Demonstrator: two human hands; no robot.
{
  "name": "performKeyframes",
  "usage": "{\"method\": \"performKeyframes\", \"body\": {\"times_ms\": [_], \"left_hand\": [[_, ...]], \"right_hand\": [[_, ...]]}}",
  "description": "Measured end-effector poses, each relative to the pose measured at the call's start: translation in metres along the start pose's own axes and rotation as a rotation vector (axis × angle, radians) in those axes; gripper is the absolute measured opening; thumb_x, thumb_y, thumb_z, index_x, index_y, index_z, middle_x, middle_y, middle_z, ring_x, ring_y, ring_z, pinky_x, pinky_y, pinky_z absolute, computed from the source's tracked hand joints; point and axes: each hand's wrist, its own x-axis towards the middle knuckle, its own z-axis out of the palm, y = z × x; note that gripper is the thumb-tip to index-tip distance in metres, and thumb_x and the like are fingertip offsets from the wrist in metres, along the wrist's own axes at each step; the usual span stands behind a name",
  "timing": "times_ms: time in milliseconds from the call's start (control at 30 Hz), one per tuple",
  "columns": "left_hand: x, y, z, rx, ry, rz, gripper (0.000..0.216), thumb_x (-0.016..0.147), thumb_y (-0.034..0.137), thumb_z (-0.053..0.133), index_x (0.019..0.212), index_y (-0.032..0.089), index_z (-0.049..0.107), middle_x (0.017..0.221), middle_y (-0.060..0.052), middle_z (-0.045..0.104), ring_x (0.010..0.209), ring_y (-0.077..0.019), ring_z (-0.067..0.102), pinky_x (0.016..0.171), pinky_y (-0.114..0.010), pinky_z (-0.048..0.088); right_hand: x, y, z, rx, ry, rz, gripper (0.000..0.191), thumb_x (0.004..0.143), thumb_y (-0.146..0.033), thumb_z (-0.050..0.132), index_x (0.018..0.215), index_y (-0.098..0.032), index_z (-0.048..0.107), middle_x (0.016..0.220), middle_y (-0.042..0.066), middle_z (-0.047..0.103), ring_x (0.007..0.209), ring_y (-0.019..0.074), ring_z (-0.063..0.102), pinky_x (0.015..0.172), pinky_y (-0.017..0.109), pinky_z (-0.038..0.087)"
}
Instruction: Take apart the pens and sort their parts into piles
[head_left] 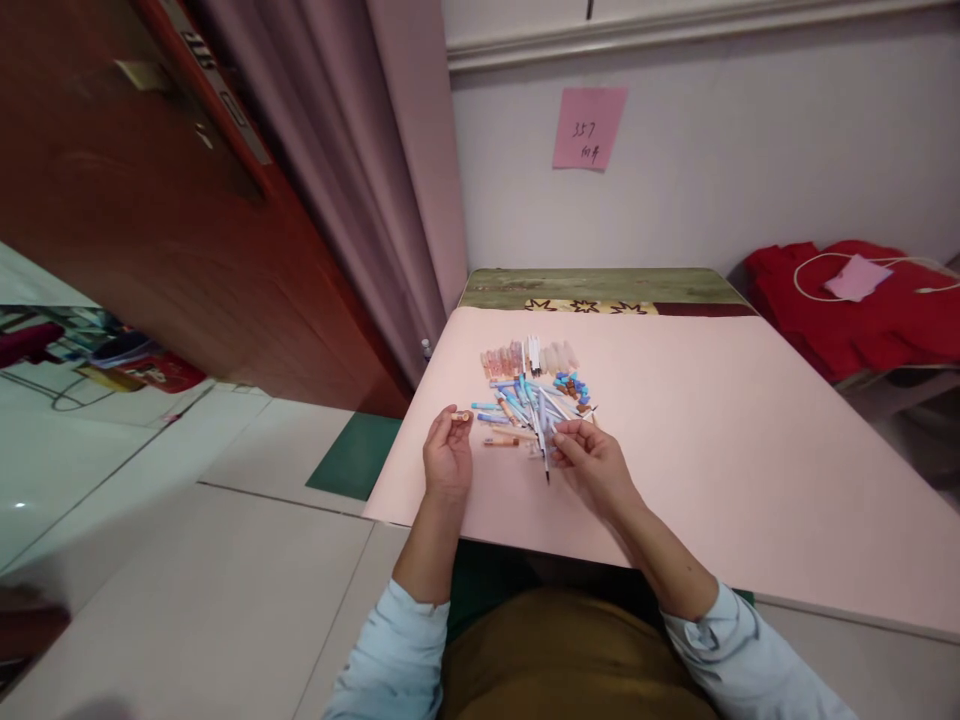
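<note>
My left hand (448,455) is raised at the table's left side, fingers curled round a short orange-brown pen part (462,416). Thumb and fingertips of my right hand (589,455) pinch a pale, slim pen part (553,430) at the near right of the pile. Between both hands lies a heap of pen parts (517,405), with blue, lilac, white and brown pieces. A white pen refill (544,445) with a dark tip points towards me. Small blue and brown caps (572,386) are heaped at the pile's right.
Behind the pile, pinkish clear barrels (502,361), white refills (534,355) and pale grips (559,357) lie in a row. They rest on a pink-covered table (712,450). A red cloth (847,310) lies at the right; a curtain (352,150) and brown door (225,260) stand left.
</note>
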Motion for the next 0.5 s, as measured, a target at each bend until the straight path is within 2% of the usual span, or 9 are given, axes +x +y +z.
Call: {"method": "performKeyframes", "body": {"times_ms": [167,267,367,500], "left_hand": [[-0.002,0.012,0.005,0.005,0.048,0.053,0.016,0.076,0.022,0.070,0.088,0.013,0.066,0.074,-0.005,0.068,0.070,-0.0122,0.063,0.080,-0.030,0.049],[-0.010,0.017,0.014,0.031,0.029,0.045,0.022,0.074,0.024,0.073,0.091,0.013,0.066,0.075,-0.005,0.068,0.063,-0.0088,0.060,0.067,-0.023,0.048],[-0.036,0.009,0.030,0.121,-0.024,-0.045,0.028,0.072,0.027,0.076,0.095,0.014,0.066,0.074,-0.002,0.066,0.059,-0.0080,0.058,0.060,-0.021,0.047],[-0.077,-0.011,0.049,0.144,-0.057,-0.191,0.026,0.072,0.029,0.077,0.090,0.014,0.065,0.076,-0.002,0.067,0.066,-0.0105,0.063,0.066,-0.024,0.052]], "right_hand": [[-0.001,0.004,-0.006,0.042,0.050,0.022,0.036,0.064,-0.041,0.082,0.084,-0.018,0.064,0.062,-0.002,0.062,0.055,0.0102,0.057,0.053,0.022,0.044],[-0.004,0.000,-0.005,0.050,0.056,0.038,0.037,0.062,-0.042,0.083,0.082,-0.018,0.064,0.064,-0.001,0.064,0.057,0.0107,0.058,0.055,0.022,0.046],[-0.009,-0.007,-0.001,-0.002,0.042,0.010,0.036,0.062,-0.043,0.082,0.081,-0.017,0.065,0.067,0.000,0.065,0.060,0.0120,0.060,0.059,0.024,0.049],[-0.020,-0.018,0.000,-0.214,0.001,-0.127,0.030,0.073,-0.045,0.074,0.084,-0.018,0.067,0.069,0.001,0.065,0.059,0.0122,0.057,0.057,0.025,0.046]]}}
